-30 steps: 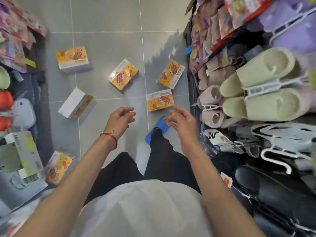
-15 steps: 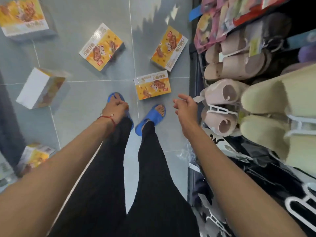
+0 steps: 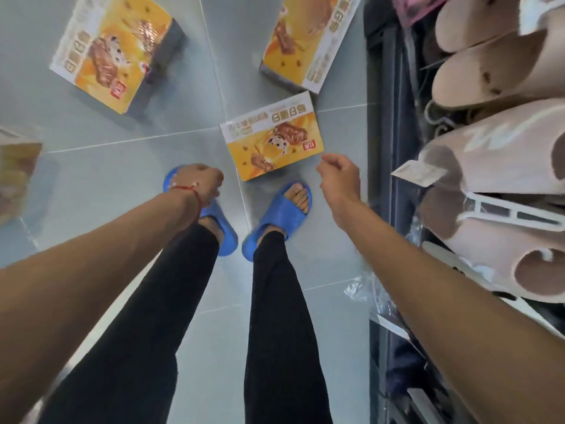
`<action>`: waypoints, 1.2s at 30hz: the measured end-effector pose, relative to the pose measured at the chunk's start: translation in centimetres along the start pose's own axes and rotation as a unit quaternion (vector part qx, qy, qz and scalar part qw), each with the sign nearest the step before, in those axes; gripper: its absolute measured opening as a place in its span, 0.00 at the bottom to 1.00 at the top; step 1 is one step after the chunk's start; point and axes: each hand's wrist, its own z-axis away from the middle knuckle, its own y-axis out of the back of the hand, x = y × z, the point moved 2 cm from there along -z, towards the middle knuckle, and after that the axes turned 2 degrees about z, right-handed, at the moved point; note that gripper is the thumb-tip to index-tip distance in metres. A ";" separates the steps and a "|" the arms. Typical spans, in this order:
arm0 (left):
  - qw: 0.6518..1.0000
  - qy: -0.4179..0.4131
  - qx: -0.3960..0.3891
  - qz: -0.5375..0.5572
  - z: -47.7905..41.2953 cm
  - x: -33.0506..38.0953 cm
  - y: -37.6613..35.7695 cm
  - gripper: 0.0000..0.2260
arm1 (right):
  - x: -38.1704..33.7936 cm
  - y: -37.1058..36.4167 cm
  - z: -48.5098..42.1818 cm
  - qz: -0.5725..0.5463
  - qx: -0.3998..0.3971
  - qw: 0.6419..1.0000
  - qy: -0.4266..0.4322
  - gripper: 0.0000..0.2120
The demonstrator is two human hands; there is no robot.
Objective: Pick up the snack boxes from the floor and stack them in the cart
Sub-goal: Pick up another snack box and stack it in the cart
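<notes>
I am hovering my empty, loosely curled right hand just beside the flat orange-and-white cardboard snack box on the grey tiled floor, meaning to spread it across both long edges, while my left hand is hiding its fingers, perhaps curled, so I cannot tell

On the grey tiled floor, one snack box is laid between the left hand and right hand; a second box and third box are laid beyond them.
</notes>
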 end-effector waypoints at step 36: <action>0.978 -0.037 0.054 0.196 -11.5 -6.5 -0.6 0.40 | -1.8 -2.8 -2.7 -0.028 -0.106 0.993 -0.032 0.27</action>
